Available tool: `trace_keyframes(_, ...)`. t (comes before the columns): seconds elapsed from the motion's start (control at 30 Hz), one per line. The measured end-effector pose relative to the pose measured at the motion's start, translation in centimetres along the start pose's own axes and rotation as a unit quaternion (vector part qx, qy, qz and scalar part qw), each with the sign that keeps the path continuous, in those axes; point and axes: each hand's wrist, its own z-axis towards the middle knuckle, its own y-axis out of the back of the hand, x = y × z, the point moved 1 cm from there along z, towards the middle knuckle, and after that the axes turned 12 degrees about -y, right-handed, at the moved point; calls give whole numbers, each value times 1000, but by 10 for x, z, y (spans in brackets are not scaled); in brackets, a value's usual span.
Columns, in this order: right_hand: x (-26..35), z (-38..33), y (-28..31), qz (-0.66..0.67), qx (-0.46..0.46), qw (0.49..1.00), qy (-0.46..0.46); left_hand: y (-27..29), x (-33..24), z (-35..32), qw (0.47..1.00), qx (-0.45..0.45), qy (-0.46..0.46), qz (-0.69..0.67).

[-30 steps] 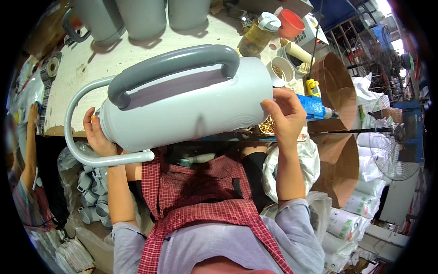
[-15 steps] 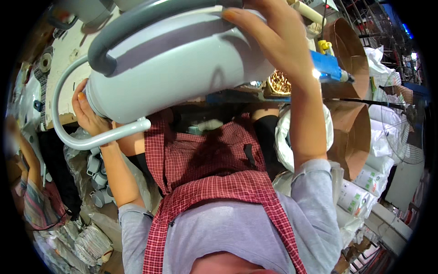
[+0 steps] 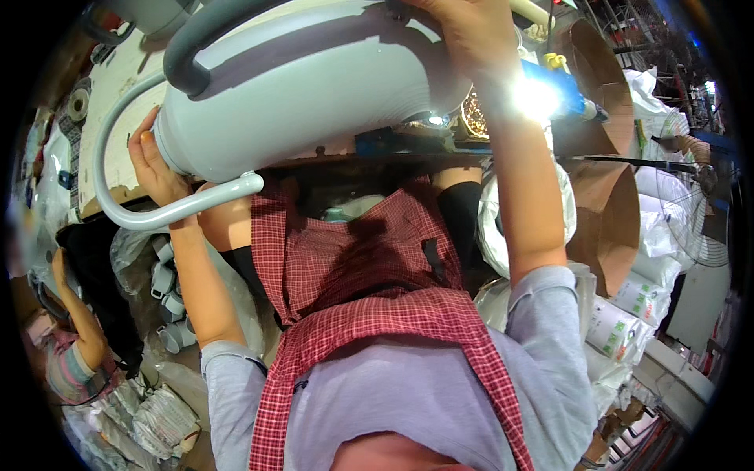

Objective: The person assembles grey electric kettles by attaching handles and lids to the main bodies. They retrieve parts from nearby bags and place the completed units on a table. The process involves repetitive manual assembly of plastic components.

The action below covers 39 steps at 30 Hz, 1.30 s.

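Note:
A large light-grey watering can [image 3: 314,102] lies on its side across the top of the view. Its dark-grey handle [image 3: 186,59] arches along the upper side, and a thin curved spout [image 3: 126,216] loops round the left end. My left hand [image 3: 159,169] is closed on the can's left end, fingers on its rim and partly hidden behind it. At the can's right end, my right hand [image 3: 475,35] grips near where the handle joins; its fingertips are cut off by the upper edge. Beside my right wrist is a blue power tool [image 3: 569,93] with a glaring light.
Small gold-coloured screws [image 3: 473,116] lie in a box on the bench [image 3: 118,98]. Brown cartons [image 3: 605,224] and white plastic-wrapped packs [image 3: 613,326] stand at right. A clear bag of grey parts [image 3: 174,334] sits at left, near a co-worker's arm [image 3: 78,314].
The watering can has shifted up and slightly right, with both hands still on it. My right hand has moved up toward the picture's edge. The co-worker's arm has moved down and right.

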Motion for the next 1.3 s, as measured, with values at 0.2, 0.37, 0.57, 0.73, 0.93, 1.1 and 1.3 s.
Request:
trace_keyframes(0.2,-9,2,10,-37,51,997,40,0,-8,12,1000,6,6,24)
trace_keyframes(0.37,8,-12,5,-166,31,985,39,-1,-6,10,1000,9,19,0)
trace_keyframes(0.57,-2,-9,13,-248,23,962,112,-1,-14,12,1000,-15,20,12)
trace_keyframes(0.73,-5,-12,4,-195,-8,977,80,-1,-14,12,999,-19,27,13)
trace_keyframes(0.93,-16,-16,19,-354,-75,920,153,2,9,10,999,11,16,38)
trace_keyframes(1.1,-20,-18,-5,-370,-125,909,145,75,65,21,888,113,-259,362)
trace_keyframes(1.3,-40,-12,3,-409,-159,891,117,-9,-52,1,981,-15,-108,158)
